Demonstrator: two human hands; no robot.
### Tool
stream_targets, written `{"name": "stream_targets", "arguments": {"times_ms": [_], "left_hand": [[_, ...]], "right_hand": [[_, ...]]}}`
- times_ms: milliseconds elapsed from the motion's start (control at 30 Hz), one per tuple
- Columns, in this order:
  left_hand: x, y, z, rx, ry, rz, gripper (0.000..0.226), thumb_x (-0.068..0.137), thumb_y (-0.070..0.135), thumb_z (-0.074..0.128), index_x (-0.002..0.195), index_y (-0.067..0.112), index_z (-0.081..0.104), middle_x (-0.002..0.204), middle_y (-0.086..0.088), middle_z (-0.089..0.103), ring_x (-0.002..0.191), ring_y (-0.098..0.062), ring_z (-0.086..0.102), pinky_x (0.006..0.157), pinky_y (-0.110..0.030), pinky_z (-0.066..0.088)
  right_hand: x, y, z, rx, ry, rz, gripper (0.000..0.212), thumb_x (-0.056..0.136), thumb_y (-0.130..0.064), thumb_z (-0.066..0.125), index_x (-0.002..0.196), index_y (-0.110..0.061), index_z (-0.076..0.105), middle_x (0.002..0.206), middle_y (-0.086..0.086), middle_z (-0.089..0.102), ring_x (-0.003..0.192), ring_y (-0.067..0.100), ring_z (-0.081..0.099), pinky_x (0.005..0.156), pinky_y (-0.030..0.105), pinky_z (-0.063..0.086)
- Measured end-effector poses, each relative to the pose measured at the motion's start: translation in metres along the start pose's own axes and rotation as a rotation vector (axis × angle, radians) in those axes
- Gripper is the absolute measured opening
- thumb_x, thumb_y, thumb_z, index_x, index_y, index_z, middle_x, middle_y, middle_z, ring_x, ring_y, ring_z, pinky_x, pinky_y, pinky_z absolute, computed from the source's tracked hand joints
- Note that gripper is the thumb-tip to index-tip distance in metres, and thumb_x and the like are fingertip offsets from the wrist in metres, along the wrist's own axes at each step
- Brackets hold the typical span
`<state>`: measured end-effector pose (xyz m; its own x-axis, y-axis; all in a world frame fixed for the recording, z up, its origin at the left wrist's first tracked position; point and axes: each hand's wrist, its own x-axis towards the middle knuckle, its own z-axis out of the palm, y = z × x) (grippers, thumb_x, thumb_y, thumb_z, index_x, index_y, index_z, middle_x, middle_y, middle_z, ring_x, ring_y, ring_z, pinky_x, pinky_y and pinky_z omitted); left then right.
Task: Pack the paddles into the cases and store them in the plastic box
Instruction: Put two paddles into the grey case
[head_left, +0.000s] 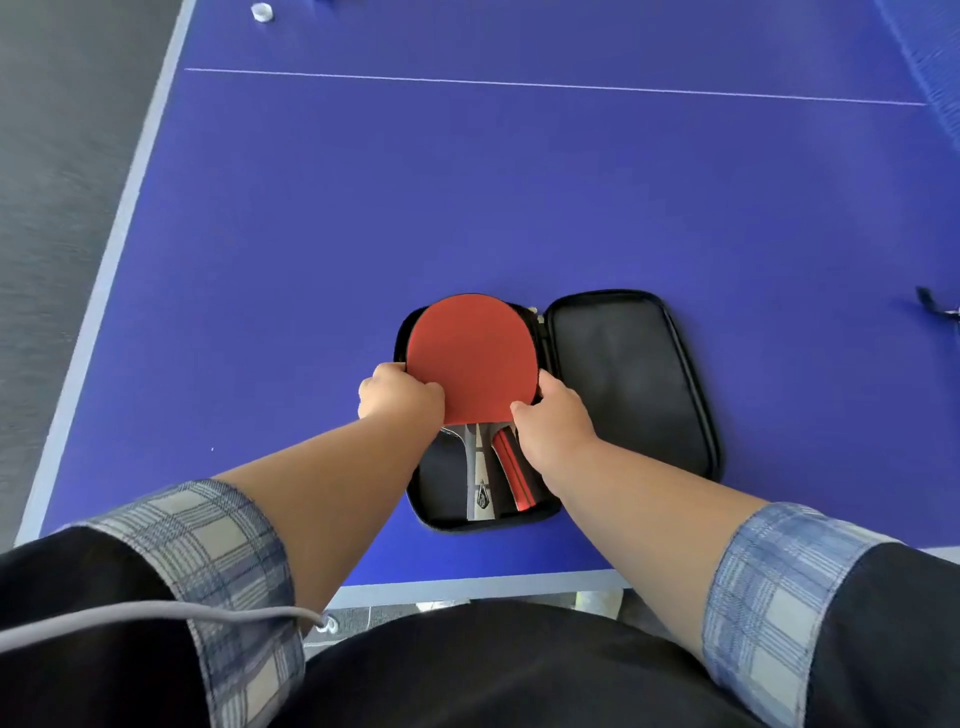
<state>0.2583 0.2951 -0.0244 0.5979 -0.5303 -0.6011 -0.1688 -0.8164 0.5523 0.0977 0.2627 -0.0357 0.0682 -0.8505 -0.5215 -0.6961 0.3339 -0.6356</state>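
A black zip case (628, 379) lies open flat near the front edge of the blue table (311, 234). In its left half rests a paddle with a red rubber face (470, 353) and a grey handle pointing toward me. A second handle, red and black (514, 473), shows beside it, its blade hidden under the red paddle. My left hand (397, 395) grips the red blade's left lower edge. My right hand (556, 421) holds its right lower edge. The case's right half is bare black lining.
A small white object (261, 11) sits at the table's far left corner. A dark object (935, 306) pokes in at the right edge. The net (930, 57) runs along the far right. Grey floor lies left of the table.
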Motion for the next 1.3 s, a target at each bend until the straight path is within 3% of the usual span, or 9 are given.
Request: {"name": "stream_targets", "arguments": {"times_ms": [267,400,500,633,733,833,933,1067,1300], "left_hand": [[0.002,-0.002,0.01,0.04,0.007,0.087,0.038,0.08,0.003,0.037,0.113,0.009,0.056,0.116,-0.018,0.058,0.092,-0.042,0.063,0.063,-0.034,0.046],[0.003,-0.005,0.016,0.066,0.029,0.121,0.056,0.092,0.01,0.038,0.148,0.015,0.036,0.139,-0.008,0.043,0.106,-0.032,0.058,0.074,-0.038,0.05],[0.003,-0.007,0.018,0.077,0.04,0.178,0.056,0.1,0.017,0.039,0.154,0.018,0.027,0.15,-0.005,0.037,0.122,-0.028,0.051,0.086,-0.04,0.049],[0.002,-0.011,0.021,0.059,0.057,0.214,0.055,0.101,0.018,0.04,0.155,0.018,0.027,0.15,-0.003,0.038,0.127,-0.026,0.05,0.099,-0.043,0.047],[0.004,-0.014,0.022,0.065,0.069,0.216,0.055,0.102,0.02,0.04,0.155,0.019,0.026,0.152,-0.003,0.035,0.126,-0.026,0.05,0.092,-0.035,0.043],[0.002,-0.008,0.023,0.081,0.1,0.157,0.056,0.099,0.018,0.043,0.153,0.023,0.028,0.15,-0.006,0.033,0.126,-0.029,0.045,0.093,-0.044,0.043],[-0.011,0.005,0.028,0.229,0.165,0.317,0.06,0.094,0.014,0.045,0.148,0.035,0.031,0.149,0.003,0.03,0.13,-0.025,0.032,0.099,-0.046,0.039],[-0.024,0.024,0.049,0.549,0.019,0.699,0.051,0.095,0.02,0.044,0.142,0.037,0.041,0.149,0.005,0.032,0.134,-0.024,0.026,0.106,-0.044,0.033],[-0.024,0.026,0.07,0.834,0.03,0.65,0.051,0.099,0.041,0.038,0.149,0.038,0.031,0.157,0.003,0.024,0.141,-0.027,0.022,0.113,-0.046,0.025]], "right_hand": [[0.006,0.003,-0.001,0.047,0.019,0.014,0.03,0.097,-0.02,0.056,0.127,-0.025,0.058,0.123,0.009,0.058,0.081,0.021,0.065,0.075,0.033,0.055],[0.007,0.008,0.002,0.181,0.023,0.057,0.049,0.097,-0.019,0.06,0.144,-0.025,0.049,0.135,0.005,0.055,0.101,0.019,0.063,0.088,0.031,0.051],[0.008,0.01,0.003,0.223,0.029,0.069,0.057,0.097,-0.021,0.061,0.151,-0.025,0.041,0.14,0.002,0.051,0.099,0.014,0.059,0.087,0.026,0.046],[0.008,0.009,0.004,0.16,0.041,0.053,0.057,0.098,-0.022,0.061,0.151,-0.024,0.04,0.14,0.003,0.049,0.097,0.013,0.057,0.089,0.027,0.046],[0.008,0.004,0.0,0.101,0.018,0.058,0.052,0.097,-0.023,0.061,0.147,-0.024,0.045,0.136,0.005,0.05,0.097,0.019,0.06,0.089,0.031,0.049],[0.011,0.0,-0.013,0.034,-0.011,0.048,0.055,0.095,-0.029,0.063,0.147,-0.024,0.045,0.138,0.005,0.05,0.095,0.018,0.058,0.082,0.031,0.047],[0.013,0.007,-0.045,0.017,0.139,-0.002,0.057,0.097,-0.033,0.059,0.15,-0.023,0.042,0.142,0.003,0.046,0.101,0.015,0.053,0.084,0.03,0.044],[0.022,0.04,-0.103,-0.166,0.352,0.11,0.054,0.094,-0.037,0.058,0.146,-0.025,0.047,0.142,0.006,0.048,0.124,0.03,0.051,0.099,0.05,0.049],[0.028,0.093,-0.157,-0.021,0.15,0.365,0.065,0.094,-0.047,0.055,0.151,-0.019,0.039,0.146,0.006,0.05,0.125,0.032,0.053,0.094,0.036,0.044]]}}
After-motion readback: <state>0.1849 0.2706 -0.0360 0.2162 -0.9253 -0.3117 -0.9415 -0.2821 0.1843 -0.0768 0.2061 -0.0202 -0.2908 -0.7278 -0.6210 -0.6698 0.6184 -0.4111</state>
